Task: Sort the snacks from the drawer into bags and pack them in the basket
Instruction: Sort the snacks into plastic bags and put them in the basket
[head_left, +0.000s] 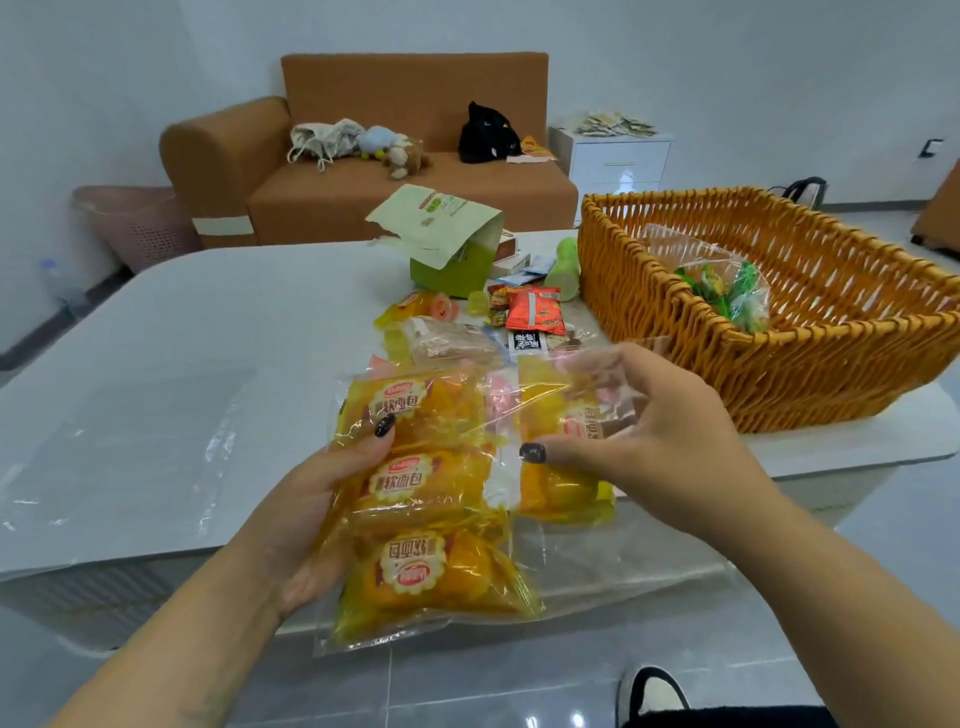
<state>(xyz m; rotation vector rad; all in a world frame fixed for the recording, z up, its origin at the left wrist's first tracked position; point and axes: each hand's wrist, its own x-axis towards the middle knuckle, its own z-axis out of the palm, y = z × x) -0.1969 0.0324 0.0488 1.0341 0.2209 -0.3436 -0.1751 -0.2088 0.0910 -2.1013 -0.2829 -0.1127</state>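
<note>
The basket (779, 332) runs off the right edge; small wrappers' (524, 312) print is too small to read.

white table (208, 312) — snacks (535, 310), basket (779, 374)

Home living room: brown sofa (410, 150), white table (234, 322).

Plain white walls (727, 62), even light. Brown sofa (395, 171) against the back wall; white drawer cabinet (615, 158) just beside its right end, pink hamper (135, 223) by its left arm. Grey glossy tile floor (467, 680). Pale grey worktop (218, 332) in the foreground.
</note>
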